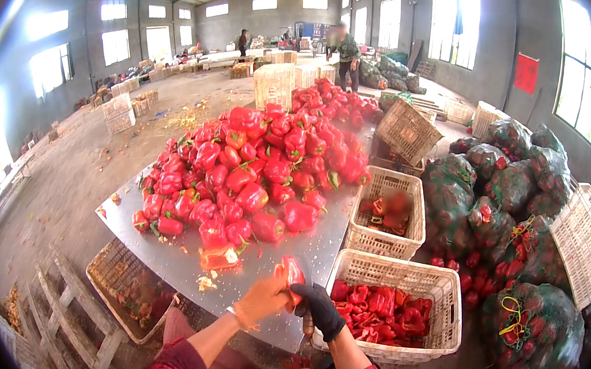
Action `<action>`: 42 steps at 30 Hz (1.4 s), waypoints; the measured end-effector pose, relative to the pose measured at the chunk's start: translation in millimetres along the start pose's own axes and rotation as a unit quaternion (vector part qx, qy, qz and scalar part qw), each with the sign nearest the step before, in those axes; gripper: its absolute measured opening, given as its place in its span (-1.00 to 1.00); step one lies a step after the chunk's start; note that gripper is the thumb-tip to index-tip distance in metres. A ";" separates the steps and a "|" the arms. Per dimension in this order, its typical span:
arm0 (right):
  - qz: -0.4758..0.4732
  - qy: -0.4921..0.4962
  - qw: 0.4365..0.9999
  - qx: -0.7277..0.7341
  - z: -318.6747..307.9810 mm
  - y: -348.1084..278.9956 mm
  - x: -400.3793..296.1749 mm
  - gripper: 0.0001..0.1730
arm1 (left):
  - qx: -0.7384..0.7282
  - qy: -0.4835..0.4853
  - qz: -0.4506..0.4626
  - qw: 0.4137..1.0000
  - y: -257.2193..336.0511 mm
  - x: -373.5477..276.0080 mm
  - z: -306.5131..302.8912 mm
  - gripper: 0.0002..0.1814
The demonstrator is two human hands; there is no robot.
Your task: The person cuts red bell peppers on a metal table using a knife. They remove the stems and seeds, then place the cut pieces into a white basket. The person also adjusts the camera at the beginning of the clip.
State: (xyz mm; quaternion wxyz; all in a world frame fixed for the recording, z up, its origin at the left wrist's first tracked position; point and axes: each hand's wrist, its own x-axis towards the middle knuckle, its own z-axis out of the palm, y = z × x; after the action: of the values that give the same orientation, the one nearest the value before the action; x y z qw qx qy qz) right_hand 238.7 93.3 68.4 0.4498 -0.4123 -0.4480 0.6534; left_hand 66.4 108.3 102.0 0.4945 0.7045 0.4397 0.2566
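My left hand (pixel 262 301), bare with a band at the wrist, is closed on a red bell pepper (pixel 291 273) above the near edge of a metal table (pixel 240 300). My right hand (pixel 319 308), in a dark glove, touches the same pepper from the right; whether it holds a tool is hidden. A large heap of red bell peppers (pixel 251 196) covers much of the table. In front of the heap lies a cut pepper (pixel 218 257), with a pale scrap of pepper core (pixel 206 283) nearer to me.
A plastic crate (pixel 452 287) of red pepper pieces stands right of my hands, another crate (pixel 383 245) behind it. Full mesh sacks (pixel 534 328) are piled farther right. A scrap crate (pixel 98 266) and wooden pallet (pixel 65 317) are at left. A person (pixel 347 52) stands beyond the heap.
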 end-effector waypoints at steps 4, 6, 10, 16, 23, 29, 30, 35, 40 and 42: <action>-0.098 0.066 0.985 0.126 -29.2 23.2 22.3 -0.67 | 0.233 -0.035 0.024 0.972 -33.4 -33.2 -28.1 -0.82; -0.042 0.199 0.971 0.129 -51.7 12.5 33.3 -0.69 | 0.449 0.033 0.216 0.866 -70.7 -54.6 -47.6 -0.77; -0.090 0.377 0.904 -0.182 -119.7 18.1 16.1 -0.57 | 0.405 0.099 -0.045 0.908 -101.8 -82.5 -80.4 -0.60; -0.079 0.295 0.946 -0.105 -119.1 15.7 3.1 -0.53 | 0.339 0.285 -0.114 0.889 -82.1 -60.8 -139.3 -0.56; -0.045 0.209 0.923 -0.321 -75.3 32.9 64.4 -0.74 | 0.558 0.185 -0.057 0.807 -134.3 26.6 -137.1 -0.67; -0.131 0.199 0.936 -0.259 -68.2 34.9 67.4 -0.47 | 0.692 0.119 -0.002 0.712 -130.3 60.6 -113.2 -0.67; -0.078 0.196 0.956 -0.206 -56.8 22.3 62.3 -0.46 | 0.682 0.116 -0.016 0.722 -130.0 61.1 -116.9 -0.73; -0.032 0.141 0.989 0.028 -43.4 26.7 66.0 -0.54 | 0.562 0.141 0.129 0.805 -87.6 35.8 -108.4 -0.69; 0.146 -0.093 0.945 0.278 2.6 32.3 66.1 -0.28 | 0.471 0.206 0.324 0.794 -30.3 15.0 -72.4 -0.56; 0.129 -0.108 0.898 0.407 14.5 53.5 75.7 -0.30 | 0.443 0.196 0.380 0.788 -12.2 6.8 -53.6 -0.52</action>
State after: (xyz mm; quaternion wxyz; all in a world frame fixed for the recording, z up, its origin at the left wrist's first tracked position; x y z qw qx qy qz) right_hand 194.1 152.3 10.7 0.4394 -0.1742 -0.1314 0.8714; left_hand 22.5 140.9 110.5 -0.1066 0.8911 0.2892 0.3332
